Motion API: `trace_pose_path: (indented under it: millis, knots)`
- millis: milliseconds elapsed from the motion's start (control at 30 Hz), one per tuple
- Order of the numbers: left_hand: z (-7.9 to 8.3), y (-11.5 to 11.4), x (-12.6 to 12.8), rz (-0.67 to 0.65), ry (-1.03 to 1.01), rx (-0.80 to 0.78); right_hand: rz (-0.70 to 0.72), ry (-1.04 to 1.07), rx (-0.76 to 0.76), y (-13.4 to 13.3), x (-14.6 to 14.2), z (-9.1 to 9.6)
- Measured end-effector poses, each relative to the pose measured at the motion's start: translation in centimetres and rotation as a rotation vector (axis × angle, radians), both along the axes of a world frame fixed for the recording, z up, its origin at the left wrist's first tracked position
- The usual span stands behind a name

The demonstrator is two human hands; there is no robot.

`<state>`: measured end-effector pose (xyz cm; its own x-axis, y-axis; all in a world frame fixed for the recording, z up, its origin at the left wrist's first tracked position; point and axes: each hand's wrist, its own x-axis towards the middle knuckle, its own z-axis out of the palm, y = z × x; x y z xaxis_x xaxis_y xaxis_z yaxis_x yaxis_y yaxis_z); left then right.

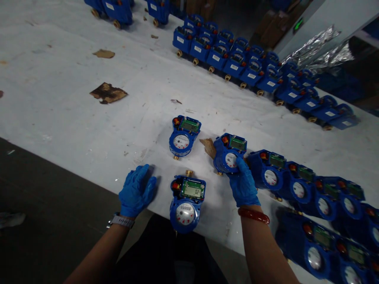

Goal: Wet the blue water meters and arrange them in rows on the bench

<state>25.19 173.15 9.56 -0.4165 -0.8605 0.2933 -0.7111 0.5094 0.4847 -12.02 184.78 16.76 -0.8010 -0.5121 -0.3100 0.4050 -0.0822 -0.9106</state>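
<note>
Status: partial, judged from how the meters lie. Directions are read on a clock face centred on the view.

The held meter (220,156) is at 3 o'clock, beside the right group (254,175) of meters. The right hand (244,181), gloved, is closed on it at its lower right, thumb by the dial; the fingers beneath are hidden. The left hand (137,191), gloved, lies at the table edge at 8 o'clock, fingers loosely spread, nothing seen in it.

The near meter (186,225), at 6 o'clock, has a display bearing figures, apparently two digits. The middle meter (189,152), near centre, stands apart; its reading is not legible. All three have boards uncovered, so closing them up appears not done. The right group, from 3 to 5 o'clock, shows displays and dials likewise. The back group (217,60) stands in rows from 12 to 2 o'clock, labels outward. Which group is finished cannot be determined.

Surface: the table (59,98) is white and marked, with a torn scrap (108,93) at 10 o'clock and a brown piece (209,148) just left of the held meter.

Room: dim. Dark floor (29,248) at 8 o'clock; silver foil (314,47) and a pale pillar (346,17) towards 2 o'clock.
</note>
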Motion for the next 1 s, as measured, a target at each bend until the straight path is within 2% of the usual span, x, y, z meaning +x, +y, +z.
trace_pose_path:
  millis: [367, 567, 800, 1000]
  knots:
    - [0.6, 0.2, -0.4, 0.006, 0.022, -0.027, 0.022, 0.089, 0.008, -0.3, 0.2, 0.2]
    - [0.3, 0.1, -0.3, 0.012, 0.020, -0.010, -0.026, -0.022, -0.089, -0.4, -0.2, -1.2]
    - [0.5, 0.0, -0.3, 0.007, 0.010, 0.012, -0.040, -0.102, -0.091, -0.3, -1.1, -2.6]
    - [0.5, 0.1, -0.3, 0.019, -0.002, 0.030, -0.007, -0.173, -0.069, -0.4, -2.0, -2.4]
